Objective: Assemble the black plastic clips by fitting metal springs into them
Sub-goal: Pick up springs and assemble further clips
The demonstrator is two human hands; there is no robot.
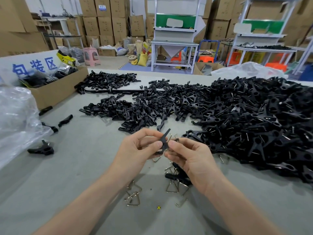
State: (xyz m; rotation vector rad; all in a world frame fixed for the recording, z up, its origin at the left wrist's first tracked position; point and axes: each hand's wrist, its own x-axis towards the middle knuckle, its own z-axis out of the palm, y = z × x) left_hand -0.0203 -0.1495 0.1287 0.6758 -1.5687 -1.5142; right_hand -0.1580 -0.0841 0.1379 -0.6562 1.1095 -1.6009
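My left hand (140, 146) pinches a black plastic clip (164, 139) between thumb and fingers, its tip pointing up and away. My right hand (189, 158) pinches a thin metal spring (173, 136) against the clip's right side; the spring's bent ends poke up above my fingertips. Both hands meet just above the grey table (76, 167). Loose wire springs (171, 188) lie on the table below my hands, more springs (133, 198) nearer to me. Another black clip piece (176, 177) lies under my right palm.
A huge heap of assembled black clips (254, 119) fills the right side. Unassembled clip halves (138, 109) are piled in the middle. A cardboard box (55, 89) and a clear plastic bag (15, 119) stand at the left. Stray clips (41, 149) lie at the left.
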